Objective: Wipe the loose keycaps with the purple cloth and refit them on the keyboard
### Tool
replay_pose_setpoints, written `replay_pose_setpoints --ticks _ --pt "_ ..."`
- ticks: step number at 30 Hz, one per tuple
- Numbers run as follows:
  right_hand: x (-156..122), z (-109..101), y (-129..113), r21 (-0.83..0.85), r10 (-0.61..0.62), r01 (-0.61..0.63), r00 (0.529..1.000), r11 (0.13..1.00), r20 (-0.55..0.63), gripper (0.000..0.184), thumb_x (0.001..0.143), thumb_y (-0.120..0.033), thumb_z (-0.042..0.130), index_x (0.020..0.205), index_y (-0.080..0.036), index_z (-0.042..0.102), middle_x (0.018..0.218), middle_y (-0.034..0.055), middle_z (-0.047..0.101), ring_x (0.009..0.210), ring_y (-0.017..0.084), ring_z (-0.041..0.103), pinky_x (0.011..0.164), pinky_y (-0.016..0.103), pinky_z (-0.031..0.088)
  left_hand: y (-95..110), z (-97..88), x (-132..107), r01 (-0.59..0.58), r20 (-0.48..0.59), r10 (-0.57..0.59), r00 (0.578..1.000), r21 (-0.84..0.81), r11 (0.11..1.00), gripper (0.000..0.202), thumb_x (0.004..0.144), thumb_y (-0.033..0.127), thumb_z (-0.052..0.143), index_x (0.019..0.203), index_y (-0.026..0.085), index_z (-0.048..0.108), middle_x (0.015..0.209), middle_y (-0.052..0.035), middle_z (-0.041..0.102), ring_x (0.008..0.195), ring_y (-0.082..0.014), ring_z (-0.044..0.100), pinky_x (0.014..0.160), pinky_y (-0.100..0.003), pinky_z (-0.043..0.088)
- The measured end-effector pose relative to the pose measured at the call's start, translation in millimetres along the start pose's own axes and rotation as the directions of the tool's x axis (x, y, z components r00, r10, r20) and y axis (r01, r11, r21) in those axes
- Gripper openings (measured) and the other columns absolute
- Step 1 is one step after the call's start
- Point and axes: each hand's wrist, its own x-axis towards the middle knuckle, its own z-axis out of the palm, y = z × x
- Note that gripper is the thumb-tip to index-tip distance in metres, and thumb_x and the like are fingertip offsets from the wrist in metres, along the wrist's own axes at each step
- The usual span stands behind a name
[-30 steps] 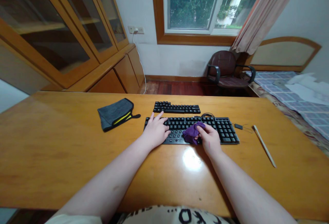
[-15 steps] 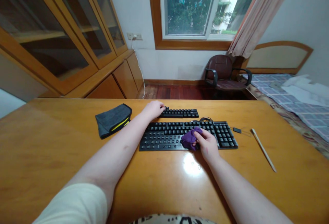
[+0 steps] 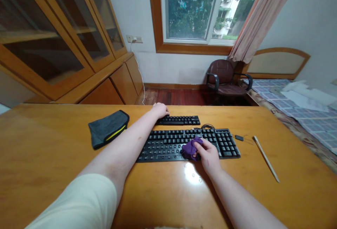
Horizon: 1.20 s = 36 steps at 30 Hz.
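A purple cloth (image 3: pixel 191 148) is bunched in my right hand (image 3: pixel 210 157), whose fingers pinch it against the lower middle of a black keyboard (image 3: pixel 228 144). The lower left part of that keyboard shows bare switches without caps. Behind it, loose black keycaps (image 3: pixel 184 120) stand in close rows. My left hand (image 3: pixel 160 110) reaches to the left end of these rows, its fingers curled down and together at the caps. What lies between those fingertips is hidden. My left forearm covers the keyboard's left edge.
On the wooden table (image 3: pixel 158 201), a folded dark grey cloth with yellow trim (image 3: pixel 109 129) lies at left. To the right are a small black piece with thin wires (image 3: pixel 239 137) and a pale stick (image 3: pixel 266 159). A coiled cable (image 3: pixel 207 126) sits behind the keyboard.
My left hand has shifted slightly left along the keycap rows. My right hand keeps the purple cloth on nearly the same spot of the keyboard. The camera view has tilted and shifted a little.
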Motion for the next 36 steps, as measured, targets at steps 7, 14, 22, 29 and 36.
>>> replay_pose_setpoints --ticks 7,14,22,29,36 --pt "-0.4 -0.2 -3.4 -0.070 -0.044 0.043 0.999 0.997 -0.011 0.017 0.072 -0.036 0.062 0.070 -0.019 0.063 0.060 -0.0009 0.056 0.052 0.013 0.051 0.050 0.025 0.042 13.6 -1.5 -0.2 -0.023 -0.049 0.018 0.999 -0.119 0.993 0.010 0.062 0.029 0.067 0.065 0.020 0.070 0.074 -0.0075 0.069 0.084 -0.0247 0.061 0.085 -0.036 0.041" --pt "-0.2 -1.2 -3.7 -0.123 -0.099 0.094 0.995 0.988 -0.032 0.019 0.072 -0.036 0.062 0.077 -0.019 0.067 0.079 0.0043 0.063 0.072 0.018 0.058 0.058 0.027 0.047 49.0 -14.6 -37.7 -0.131 -0.221 0.045 0.974 -0.392 0.911 0.024 0.078 0.034 0.052 0.088 0.017 0.064 0.090 -0.0058 0.068 0.081 -0.0153 0.062 0.075 -0.025 0.047" --pt "-0.5 1.9 0.5 -0.031 -0.047 0.045 0.997 0.998 -0.065 0.031 0.067 -0.035 0.066 0.095 -0.020 0.062 0.079 0.0042 0.065 0.062 0.015 0.058 0.051 0.026 0.048 85.5 -8.8 -125.0 -0.143 -0.188 -0.056 0.981 -0.882 0.448 0.017 0.071 0.025 0.062 0.083 0.014 0.064 0.083 -0.0053 0.068 0.077 -0.0165 0.063 0.075 -0.031 0.051" --pt "0.7 3.7 0.8 0.059 -0.054 0.057 0.997 0.997 -0.050 0.030 0.062 -0.035 0.071 0.082 -0.022 0.053 0.071 0.0000 0.063 0.062 0.015 0.059 0.055 0.025 0.048 97.7 8.9 -184.2 0.060 0.041 -0.090 0.995 -0.975 0.214 0.028 0.066 0.019 0.067 0.093 0.015 0.065 0.084 -0.0060 0.069 0.077 -0.0166 0.064 0.077 -0.033 0.051" --pt "-2.2 3.6 0.9 -0.001 -0.061 0.061 0.998 0.998 0.000 0.023 0.062 -0.033 0.071 0.074 -0.020 0.057 0.065 -0.0018 0.061 0.057 0.013 0.056 0.055 0.024 0.046 102.9 32.9 -197.5 0.022 0.001 -0.162 0.987 -0.991 0.131 0.024 0.064 0.018 0.067 0.087 0.014 0.063 0.079 -0.0053 0.066 0.073 -0.0147 0.062 0.073 -0.030 0.052"
